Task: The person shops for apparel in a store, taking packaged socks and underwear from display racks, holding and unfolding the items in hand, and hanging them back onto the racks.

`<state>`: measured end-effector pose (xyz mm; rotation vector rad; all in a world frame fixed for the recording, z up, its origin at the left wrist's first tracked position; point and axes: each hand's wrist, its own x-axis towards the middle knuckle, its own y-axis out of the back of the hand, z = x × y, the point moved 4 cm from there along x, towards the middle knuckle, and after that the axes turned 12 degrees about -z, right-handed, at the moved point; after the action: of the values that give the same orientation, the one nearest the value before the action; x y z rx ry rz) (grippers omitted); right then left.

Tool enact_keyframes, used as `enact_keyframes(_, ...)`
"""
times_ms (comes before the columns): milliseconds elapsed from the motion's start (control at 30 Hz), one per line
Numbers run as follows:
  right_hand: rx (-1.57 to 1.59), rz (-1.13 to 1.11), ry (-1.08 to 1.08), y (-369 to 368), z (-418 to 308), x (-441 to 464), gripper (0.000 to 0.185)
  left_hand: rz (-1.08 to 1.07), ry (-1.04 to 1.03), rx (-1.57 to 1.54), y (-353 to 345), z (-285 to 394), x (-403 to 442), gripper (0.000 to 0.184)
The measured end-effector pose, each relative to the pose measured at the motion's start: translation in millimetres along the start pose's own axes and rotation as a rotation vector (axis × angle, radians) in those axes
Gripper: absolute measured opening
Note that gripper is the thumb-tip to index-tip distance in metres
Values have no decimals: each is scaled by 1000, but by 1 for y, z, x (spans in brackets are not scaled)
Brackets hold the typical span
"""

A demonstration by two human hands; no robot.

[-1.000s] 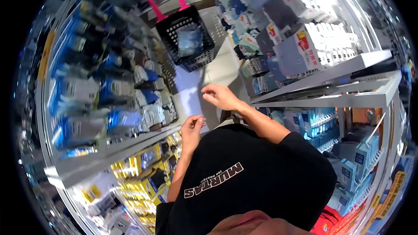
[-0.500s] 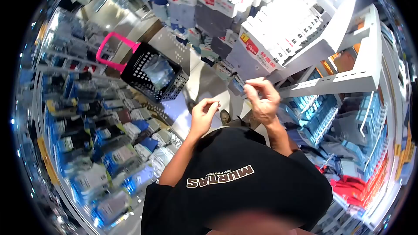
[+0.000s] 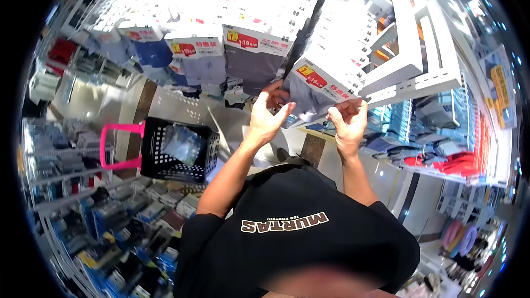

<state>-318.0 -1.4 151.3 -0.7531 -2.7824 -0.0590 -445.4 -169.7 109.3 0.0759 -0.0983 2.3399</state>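
Framing a soft card-topped pack (image 3: 316,87), left grip (image 3: 266,122) loosely spread, right grip (image 3: 350,128) curled, hold unclear

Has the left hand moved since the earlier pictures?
Yes. Judged against the hanging grey pack, the left hand has come in close to its left edge; half a second ago there was a clear gap.

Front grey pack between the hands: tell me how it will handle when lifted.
The grey pack probably flops, since its lower body looks creased and soft. Its header card likely stays stiffer, being flat and straight-edged. It may be light, as many similar ones hang behind it.
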Motion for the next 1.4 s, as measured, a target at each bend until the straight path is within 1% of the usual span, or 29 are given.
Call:
enact_keyframes(67, 95, 44, -28, -14, -8, 0, 42, -113, 74, -215, -2, -6, 0, 60)
enact_keyframes(100, 126, 93, -35, -17, -6, 0, 46, -187, -25, -335, -7, -4, 4, 58)
enact_keyframes(133, 145, 109, -19, -17, 2, -1, 49, -232, -13, -284, -8, -7, 4, 49)
enact_keyframes(200, 73, 163, 15, -21, 5, 2, 45, -406, 223, -247, -8, -19, 0, 35)
enact_keyframes(233, 46, 180, 24, -19, 8, 1, 43, -385, 153, -319, -12, -14, -2, 28)
enact_keyframes(300, -8, 213, 40, -17, 5, 0, 41, -464, 120, -302, -10, -7, -7, 26)
enact_keyframes(400, 95, 289, 0, -23, -9, -8, 39, -527, 3, -280, -8, 3, -16, 24)
enact_keyframes(433, 151, 282, -24, -17, -5, -14, 45, -552, -40, -273, -6, 9, -20, 24)
enact_keyframes(467, 230, 277, 14, -20, -7, -15, 52, -612, -2, -286, -4, 16, -23, 24)
enact_keyframes(567, 407, 245, 61, -40, -21, -16, 57, -672, 6, -273, 0, 29, -33, 23)
enact_keyframes(600, 363, 214, 19, -41, -16, -22, 56, -675, 3, -234, 2, 26, -33, 23)
enact_keyframes(667, 319, 219, -54, -41, -5, -24, 44, -670, -6, -160, 9, 21, -32, 23)
enact_keyframes(700, 246, 246, -33, -48, -13, -20, 33, -659, 55, -160, 13, 18, -31, 22)
enact_keyframes(800, 89, 220, 47, -37, -11, -21, 30, -565, 41, -88, 28, 10, -26, 19)
enact_keyframes(833, 132, 247, 69, -30, -17, -22, 30, -498, -24, -84, 31, 8, -29, 20)
enact_keyframes(867, 176, 273, 92, -25, -24, -23, 30, -466, -2, -117, 35, 5, -33, 20)
enact_keyframes(933, 267, 200, 243, -8, -39, -21, 33, -409, 54, -182, 46, -2, -47, 21)
enact_keyframes(1000, 342, 144, 245, 0, -52, -25, 40, -431, 152, -152, 56, -11, -60, 23)
enact_keyframes(1067, 386, 105, 167, -1, -43, -27, 44, -462, 197, -91, 60, -12, -68, 23)
enact_keyframes(1100, 395, 74, 115, -9, -37, -24, 45, -475, 190, -96, 60, -9, -69, 30)
enact_keyframes(1133, 402, 45, 66, -14, -31, -21, 45, -466, 101, -68, 60, -3, -67, 34)
enact_keyframes(1167, 415, 1, -18, -12, -1, -27, 47, -459, 12, -39, 60, 2, -64, 38)
enact_keyframes(1200, 413, 74, -62, -40, 3, -24, 37, -454, -75, -12, 61, 6, -64, 43)
enact_keyframes(1233, 384, 73, -59, -69, 2, -21, 34, -477, -57, -45, 62, 4, -67, 53)
enact_keyframes(1267, 363, 2, -133, -81, 25, -25, 33, -462, -79, -39, 63, -7, -71, 50)
enact_keyframes(1300, 231, -2, -125, -99, 33, -25, 31, -456, 28, -198, 63, -7, -74, 46)
enact_keyframes(1333, 269, -6, -196, -113, 49, -28, 28, -444, 140, -358, 62, -6, -77, 43)
enact_keyframes(1367, 366, 46, -243, -124, 58, -38, 27, -363, 190, -432, 64, -7, -79, 37)
enact_keyframes(1400, 464, 98, -288, -136, 56, -43, 27, -324, 239, -405, 69, -17, -81, 32)
